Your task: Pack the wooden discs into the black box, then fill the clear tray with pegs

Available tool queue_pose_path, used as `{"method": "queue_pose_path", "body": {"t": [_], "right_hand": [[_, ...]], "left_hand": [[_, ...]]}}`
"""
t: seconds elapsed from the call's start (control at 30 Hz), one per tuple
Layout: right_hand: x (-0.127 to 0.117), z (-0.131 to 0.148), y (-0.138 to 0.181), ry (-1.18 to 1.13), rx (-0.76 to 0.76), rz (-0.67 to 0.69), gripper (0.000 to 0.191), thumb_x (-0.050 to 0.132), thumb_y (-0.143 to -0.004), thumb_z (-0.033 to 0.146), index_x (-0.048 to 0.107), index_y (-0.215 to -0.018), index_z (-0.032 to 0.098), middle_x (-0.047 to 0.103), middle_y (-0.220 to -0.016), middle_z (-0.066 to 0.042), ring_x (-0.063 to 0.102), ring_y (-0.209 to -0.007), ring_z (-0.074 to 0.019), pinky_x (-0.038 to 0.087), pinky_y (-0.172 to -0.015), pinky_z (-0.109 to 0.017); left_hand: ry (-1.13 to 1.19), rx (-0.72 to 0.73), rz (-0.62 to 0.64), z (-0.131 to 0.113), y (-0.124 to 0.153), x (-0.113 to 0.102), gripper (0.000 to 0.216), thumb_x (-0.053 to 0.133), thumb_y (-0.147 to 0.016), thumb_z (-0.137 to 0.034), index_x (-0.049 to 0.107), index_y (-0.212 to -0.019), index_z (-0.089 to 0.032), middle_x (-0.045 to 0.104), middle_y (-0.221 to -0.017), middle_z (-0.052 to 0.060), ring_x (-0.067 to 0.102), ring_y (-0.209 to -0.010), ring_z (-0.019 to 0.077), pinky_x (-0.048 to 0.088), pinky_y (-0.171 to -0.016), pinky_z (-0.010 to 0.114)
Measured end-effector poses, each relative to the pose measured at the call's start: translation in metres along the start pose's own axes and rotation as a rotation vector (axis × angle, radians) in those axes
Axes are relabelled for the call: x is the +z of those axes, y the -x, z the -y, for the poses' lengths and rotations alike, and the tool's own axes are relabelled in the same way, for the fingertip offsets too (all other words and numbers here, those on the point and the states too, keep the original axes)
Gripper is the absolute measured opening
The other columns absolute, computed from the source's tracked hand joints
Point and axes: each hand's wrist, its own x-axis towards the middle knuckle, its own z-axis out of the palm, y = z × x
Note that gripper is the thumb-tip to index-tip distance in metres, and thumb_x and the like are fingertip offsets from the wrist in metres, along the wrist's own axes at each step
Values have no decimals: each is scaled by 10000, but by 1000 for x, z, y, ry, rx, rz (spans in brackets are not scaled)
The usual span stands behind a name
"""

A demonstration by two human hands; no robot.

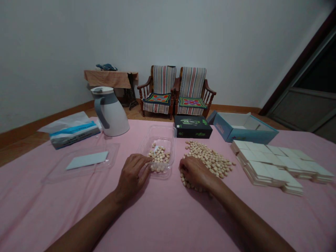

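Observation:
A clear plastic box [172, 147] holds a heap of small round pale beads [159, 154]; they look wooden. At its near left corner my left hand [133, 173] grips the rim between thumb and fingers. To the right, a larger pile of the same beads [210, 157] lies loose on the cloth. My right hand [193, 170] rests at the left side of this pile with its fingers curled downward. What those fingers hold is hidden beneath the hand.
Flat pale square tiles [262, 154] are stacked at right, before a blue open box [244, 131]. A black box [193, 126] stands behind the beads. Left are a clear lid [56, 171] with a white card [88, 160], a tissue pack [75, 134] and a jug [112, 115].

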Motion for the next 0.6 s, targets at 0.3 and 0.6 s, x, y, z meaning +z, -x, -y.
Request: {"method": "queue_pose_path", "body": {"t": [0.3, 0.6], "right_hand": [[1, 5, 2, 14, 13, -87, 190, 470, -846, 183, 658, -842, 157, 664, -862, -106, 586, -820, -195, 358, -696, -276], [-22, 24, 4, -518, -69, -502, 93, 511, -826, 184, 589, -876, 181, 619, -742, -7, 550, -692, -124, 396, -648, -229]], "left_hand": [[-4, -6, 7, 0, 1, -1, 137, 517, -866, -150, 618, -958, -153, 667, -896, 85, 551, -902, 215, 457, -805, 373], [0, -24, 9, -1, 0, 0, 138, 517, -865, -150, 619, -958, -156, 664, -901, 85, 553, -908, 218, 453, -822, 380]]}}
